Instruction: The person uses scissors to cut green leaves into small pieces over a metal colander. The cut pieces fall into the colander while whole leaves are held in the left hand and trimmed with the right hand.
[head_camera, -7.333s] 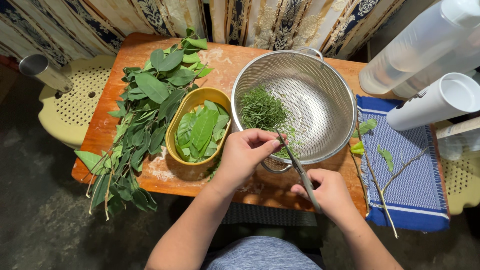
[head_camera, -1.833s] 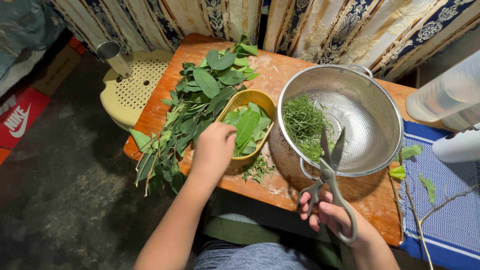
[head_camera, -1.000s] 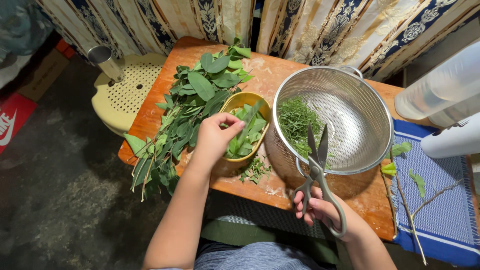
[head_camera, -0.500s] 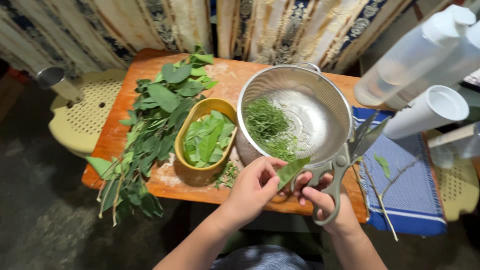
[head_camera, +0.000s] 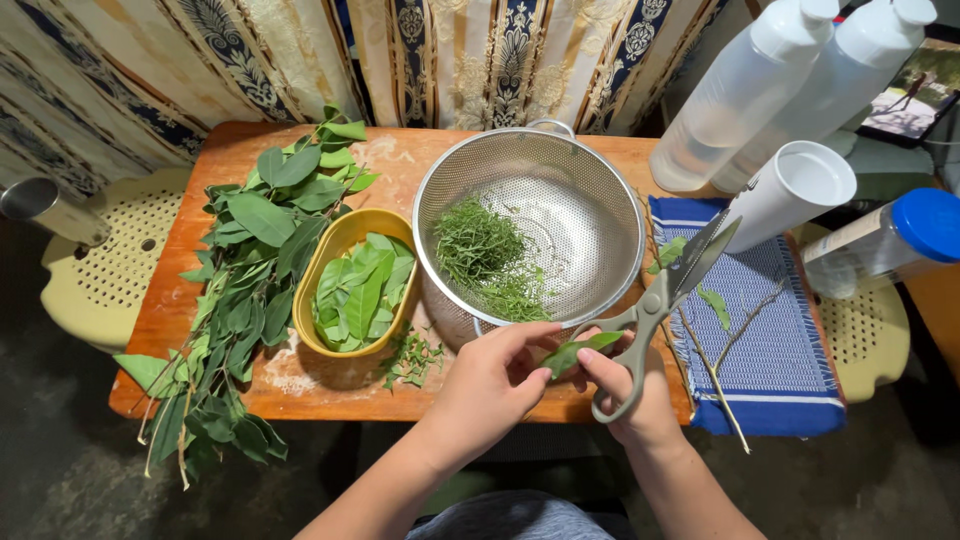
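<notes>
Since a moment ago, the left hand (head_camera: 487, 380) has brought one leaf (head_camera: 578, 352) in, pinching it. The right hand (head_camera: 632, 385) also pinches it (scissors (head_camera: 660, 300) looped on, blades parted), near the colander (head_camera: 600, 200).

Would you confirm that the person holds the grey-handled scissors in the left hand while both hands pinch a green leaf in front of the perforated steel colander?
Not quite: the grey-handled scissors hang from the right hand, not the left. The head view shows the left hand only pinching the green leaf together with the right, in front of the perforated steel colander.
</notes>
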